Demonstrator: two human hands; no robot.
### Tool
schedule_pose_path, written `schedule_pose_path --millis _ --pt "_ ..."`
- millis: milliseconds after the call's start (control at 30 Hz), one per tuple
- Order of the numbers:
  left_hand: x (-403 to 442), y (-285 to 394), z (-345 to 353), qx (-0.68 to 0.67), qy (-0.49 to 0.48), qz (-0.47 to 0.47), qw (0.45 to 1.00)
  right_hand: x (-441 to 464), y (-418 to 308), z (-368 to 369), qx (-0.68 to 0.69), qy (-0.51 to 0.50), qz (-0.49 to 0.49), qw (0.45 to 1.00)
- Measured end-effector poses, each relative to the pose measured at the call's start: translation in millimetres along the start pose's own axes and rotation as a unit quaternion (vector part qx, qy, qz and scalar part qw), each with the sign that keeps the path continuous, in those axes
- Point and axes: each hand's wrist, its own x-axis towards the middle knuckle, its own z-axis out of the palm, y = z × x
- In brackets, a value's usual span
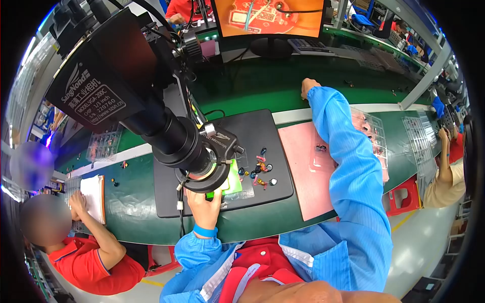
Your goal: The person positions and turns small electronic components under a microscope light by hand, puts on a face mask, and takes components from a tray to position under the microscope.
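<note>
My left hand [203, 209] is under the microscope [189, 151], its thumb against the edge of a bright green holder [233, 183]. The lens ring hides most of its fingers, but the hand appears closed on the holder. On the black mat [247, 129], just right of the holder, lie several small electronic assemblies [261, 166] with orange flex and dark round parts. My right hand [309, 87] reaches far forward over the green belt [252, 91]. Its fingers are curled in, and whatever they may hold is hidden.
A monitor [270, 17] shows a magnified red circuit board. Right of the mat lies a pink sheet [303, 161] with a clear tray [319, 151]. More clear trays [374, 134] stand past my right sleeve. A person in red [96, 257] sits at left; another person [447, 182] works at right.
</note>
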Motion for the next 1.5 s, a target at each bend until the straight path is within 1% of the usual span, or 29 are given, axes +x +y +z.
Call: schedule_pose_path --millis 33,100,167,233,267,300,367,433,500,633,700,733,767,833,867,900,967,1033,1067,1100,1167,1233,1267,1300,1367,1500 --pt "0.5 0.9 0.9 -0.011 0.006 -0.004 1.000 -6.6 -7.7 -3.2 0.000 -0.001 -0.001 1.000" --pt "0.7 0.0 1.1 -0.020 0.013 -0.010 1.000 -25.3 -27.0 -10.0 0.104 0.065 -0.141 0.982" --pt "-1.3 -2.8 0.7 -0.024 -0.016 -0.028 0.999 -60.4 -58.7 -19.1 0.208 0.110 -0.243 0.941" --pt "-0.6 -2.6 1.5 -0.022 -0.009 -0.027 0.999 -108.3 -94.3 -33.4 0.350 -0.025 -0.261 0.899" --pt "-0.7 -2.3 2.1 -0.022 -0.002 -0.024 0.999 -123.4 -108.3 -29.1 0.372 -0.080 -0.295 0.876" --pt "-1.7 -2.3 2.0 -0.020 -0.003 -0.027 0.999 -137.5 -120.4 -23.4 0.394 -0.134 -0.327 0.848" --pt "-2.5 -2.6 1.8 -0.009 -0.007 -0.034 0.999 -167.2 -140.2 -8.2 0.408 -0.185 -0.396 0.802" --pt "-2.2 -3.2 2.3 0.000 -0.003 -0.034 0.999 -199.4 -156.3 -7.9 0.287 -0.070 -0.552 0.780" --pt "-3.8 -4.9 2.1 -0.018 -0.018 -0.050 0.998 -210.5 -169.9 30.4 0.371 -0.053 -0.564 0.736" --pt "-4.4 -4.1 1.9 -0.027 -0.023 -0.067 0.997 -228.8 -183.1 54.8 0.417 0.022 -0.569 0.708" --pt "-2.1 -2.6 2.1 -0.009 -0.019 -0.050 0.999 -235.9 -178.5 45.2 0.371 -0.084 -0.517 0.767" --pt "0.7 2.2 1.1 -0.008 -0.012 -0.051 0.999 -233.1 -176.7 30.5 0.264 -0.216 -0.520 0.783" --pt "1.5 2.5 -0.3 -0.001 -0.023 -0.057 0.998 -232.1 -176.0 30.6 0.263 -0.225 -0.522 0.780" --pt "3.4 9.1 -7.0 -0.006 -0.041 -0.078 0.996 -238.8 -176.8 27.3 0.308 -0.153 -0.552 0.760" --pt "5.9 17.6 -10.2 -0.017 -0.016 -0.050 0.998 -243.4 -173.1 18.4 0.361 -0.161 -0.553 0.733" --pt "1.3 15.6 -11.1 -0.032 -0.043 -0.110 0.993 -238.0 -174.2 29.5 0.358 -0.171 -0.574 0.717" --pt "4.7 29.6 -16.8 -0.062 -0.012 -0.107 0.992 -235.5 -171.5 32.9 0.371 -0.217 -0.565 0.704" --pt "5.5 34.9 -20.7 -0.129 0.000 -0.148 0.981 -236.3 -167.7 25.1 0.383 -0.263 -0.555 0.690" --pt "4.1 32.8 -22.3 -0.157 -0.013 -0.146 0.977 -239.2 -165.9 18.3 0.385 -0.283 -0.549 0.685" --pt "3.5 33.5 -23.0 -0.153 -0.012 -0.158 0.975 -242.2 -165.5 12.4 0.382 -0.295 -0.544 0.687" --pt "4.7 38.7 -23.7 -0.303 -0.010 -0.211 0.929 -245.0 -164.4 2.7 0.368 -0.312 -0.528 0.698" --pt "6.7 40.4 -29.6 -0.305 -0.027 -0.221 0.926 -246.5 -163.4 -4.8 0.342 -0.327 -0.518 0.713" --pt "8.0 41.0 -30.3 -0.324 -0.038 -0.226 0.918 -246.9 -163.4 -1.2 0.398 -0.288 -0.549 0.676" --pt "8.4 40.9 -30.7 -0.342 -0.048 -0.230 0.910 -246.6 -162.8 -0.2 0.412 -0.295 -0.552 0.662" --pt "6.3 38.7 -31.8 -0.333 -0.063 -0.232 0.912 -245.9 -161.7 1.8 0.438 -0.310 -0.558 0.633" --pt "3.6 37.0 -30.9 -0.340 -0.078 -0.243 0.905 -245.1 -160.3 1.8 0.453 -0.345 -0.547 0.614"
